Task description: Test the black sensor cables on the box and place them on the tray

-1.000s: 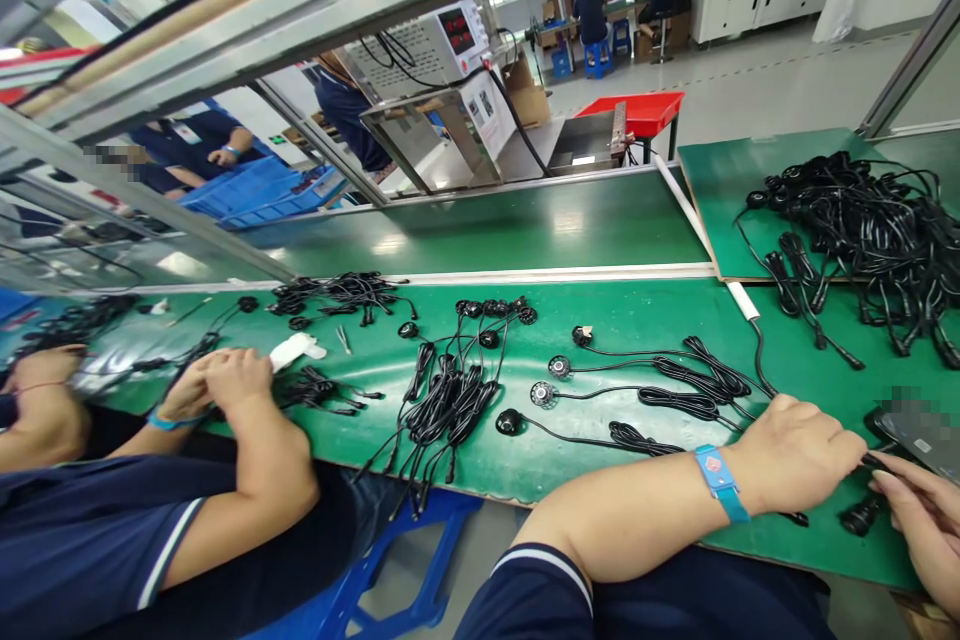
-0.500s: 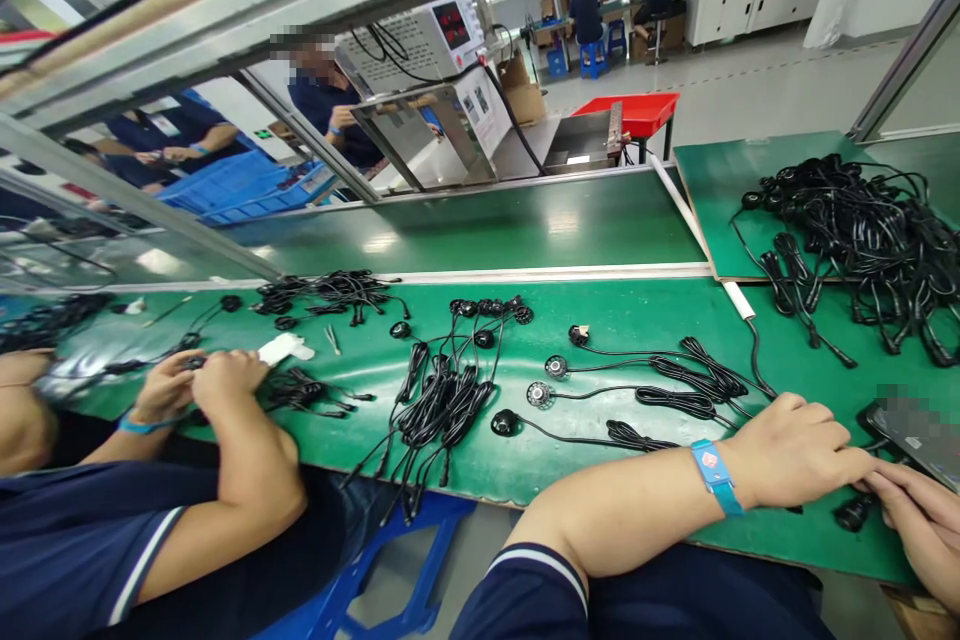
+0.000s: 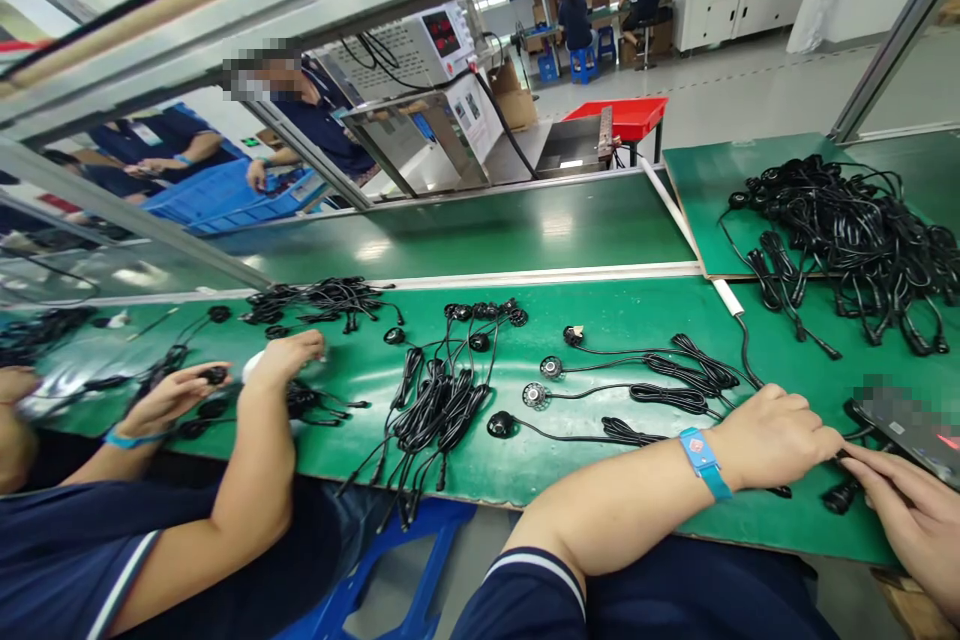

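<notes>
A worker's left hand (image 3: 776, 437) and right hand (image 3: 904, 510) close together on a black cable end (image 3: 840, 495) at the green worktop (image 3: 600, 440) edge. Three finished-looking coiled leads (image 3: 679, 390) lie alongside; a large tangled heap (image 3: 847, 240) apparently waits behind.

Left hand (image 3: 772, 435) on bench mat (image 3: 600, 320) near front edge, right hand (image 3: 911, 520) just right of it; small plug (image 3: 838, 497) between them. Blurred device (image 3: 904, 418) behind right hand. Three coiled cables (image 3: 675, 390) left of left hand. Cable bundle (image 3: 442, 400) further left. Cable heap (image 3: 847, 230) on board behind. Co-worker's hands (image 3: 225, 380) far left.
</notes>
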`<state>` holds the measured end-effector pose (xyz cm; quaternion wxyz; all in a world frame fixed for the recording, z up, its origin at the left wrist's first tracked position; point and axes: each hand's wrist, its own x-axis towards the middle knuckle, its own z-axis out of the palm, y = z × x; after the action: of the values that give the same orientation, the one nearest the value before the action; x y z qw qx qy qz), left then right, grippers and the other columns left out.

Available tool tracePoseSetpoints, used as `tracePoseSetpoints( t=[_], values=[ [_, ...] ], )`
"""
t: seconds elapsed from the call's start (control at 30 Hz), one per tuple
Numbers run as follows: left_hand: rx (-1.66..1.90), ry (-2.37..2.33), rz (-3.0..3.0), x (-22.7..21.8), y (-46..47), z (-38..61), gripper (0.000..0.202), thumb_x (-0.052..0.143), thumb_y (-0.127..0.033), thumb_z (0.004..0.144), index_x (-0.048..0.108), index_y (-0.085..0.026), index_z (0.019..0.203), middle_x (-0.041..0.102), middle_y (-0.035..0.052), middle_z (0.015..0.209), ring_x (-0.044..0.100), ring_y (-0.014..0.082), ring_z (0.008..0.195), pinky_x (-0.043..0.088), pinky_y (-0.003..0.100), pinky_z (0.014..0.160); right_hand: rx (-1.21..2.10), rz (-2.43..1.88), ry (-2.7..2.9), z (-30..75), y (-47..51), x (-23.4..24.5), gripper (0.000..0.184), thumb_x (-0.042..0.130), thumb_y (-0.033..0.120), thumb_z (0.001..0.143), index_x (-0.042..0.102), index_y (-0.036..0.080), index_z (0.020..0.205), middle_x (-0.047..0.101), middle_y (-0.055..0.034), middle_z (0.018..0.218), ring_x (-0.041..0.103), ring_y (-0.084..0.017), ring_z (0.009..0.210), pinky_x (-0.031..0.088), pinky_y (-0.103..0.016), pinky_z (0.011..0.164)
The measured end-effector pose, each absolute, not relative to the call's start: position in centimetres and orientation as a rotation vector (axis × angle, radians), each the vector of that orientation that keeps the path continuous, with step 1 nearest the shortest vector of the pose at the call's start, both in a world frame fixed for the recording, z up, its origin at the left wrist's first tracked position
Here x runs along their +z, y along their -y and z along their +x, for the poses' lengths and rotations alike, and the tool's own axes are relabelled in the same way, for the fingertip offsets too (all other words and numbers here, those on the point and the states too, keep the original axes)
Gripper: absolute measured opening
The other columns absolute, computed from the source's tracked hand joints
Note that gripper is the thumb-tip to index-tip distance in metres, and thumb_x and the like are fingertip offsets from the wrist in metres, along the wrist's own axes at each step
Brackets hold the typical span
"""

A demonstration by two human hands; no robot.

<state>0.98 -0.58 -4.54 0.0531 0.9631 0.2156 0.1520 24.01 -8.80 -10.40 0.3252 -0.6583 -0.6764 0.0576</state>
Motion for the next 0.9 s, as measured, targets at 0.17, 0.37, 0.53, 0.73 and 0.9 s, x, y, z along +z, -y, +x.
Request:
tracePoseSetpoints(
  t=[0.17, 0.37, 0.53, 0.73, 0.9],
  values=[
    [0.394, -0.655, 2.852, -4.5, 0.4, 1.1, 0.019, 0.046, -0.014, 0.102, 0.065, -0.014, 0.101, 0.069, 0.0079, 0.094, 0.059, 0.0203, 0.094, 0.036, 0.035, 0.077, 0.185, -1.581, 1.797, 23.3, 9.1, -10.2, 0.024, 0.059, 0.049, 0.094, 0.076, 0.042, 0.109, 0.076, 0.0015, 0.112, 0.074, -0.03, 0.101, 0.059, -0.045, 0.101],
    [0.4, -0.622, 2.817, -4.7, 0.5, 1.3, 0.017, 0.047, -0.015, 0.102, 0.064, -0.015, 0.1, 0.071, 0.0075, 0.098, 0.059, 0.0207, 0.097, 0.038, 0.036, 0.08, 0.079, -1.567, 1.844, 22.9, 9.0, -9.4, 0.028, 0.058, 0.05, 0.096, 0.079, 0.033, 0.101, 0.078, -0.0007, 0.106, 0.076, -0.028, 0.094, 0.063, -0.039, 0.092],
    [0.48, -0.722, 2.865, -3.3, 0.7, 0.5, 0.026, 0.045, -0.031, 0.107, 0.064, -0.015, 0.097, 0.066, 0.0082, 0.093, 0.059, 0.0226, 0.097, 0.04, 0.035, 0.081, 0.161, -1.473, 1.875, 22.3, 8.6, -9.1, 0.03, 0.058, 0.046, 0.099, 0.079, 0.025, 0.105, 0.077, -0.0037, 0.108, 0.076, -0.024, 0.092, 0.062, -0.035, 0.094],
    [0.575, -1.641, 2.562, 1.9, 0.0, -8.3, 0.046, 0.049, -0.056, 0.101, 0.06, -0.017, 0.123, 0.066, 0.0129, 0.105, 0.059, 0.0301, 0.102, 0.044, 0.042, 0.088, 0.161, -1.455, 1.715, 20.2, 8.9, -7.3, 0.02, 0.066, 0.038, 0.096, 0.078, 0.022, 0.101, 0.077, -0.0084, 0.104, 0.074, -0.023, 0.092, 0.064, -0.036, 0.086],
    [0.328, -2.598, 1.929, 0.1, -1.8, -18.6, 0.074, 0.046, -0.065, 0.093, 0.042, -0.015, 0.148, 0.059, 0.0229, 0.129, 0.059, 0.0408, 0.108, 0.048, 0.047, 0.079, 0.121, -1.415, 1.571, 18.5, 9.4, -6.6, 0.015, 0.062, 0.026, 0.098, 0.075, 0.021, 0.103, 0.074, -0.0093, 0.102, 0.072, -0.022, 0.088, 0.063, -0.037, 0.08]
  ],
)
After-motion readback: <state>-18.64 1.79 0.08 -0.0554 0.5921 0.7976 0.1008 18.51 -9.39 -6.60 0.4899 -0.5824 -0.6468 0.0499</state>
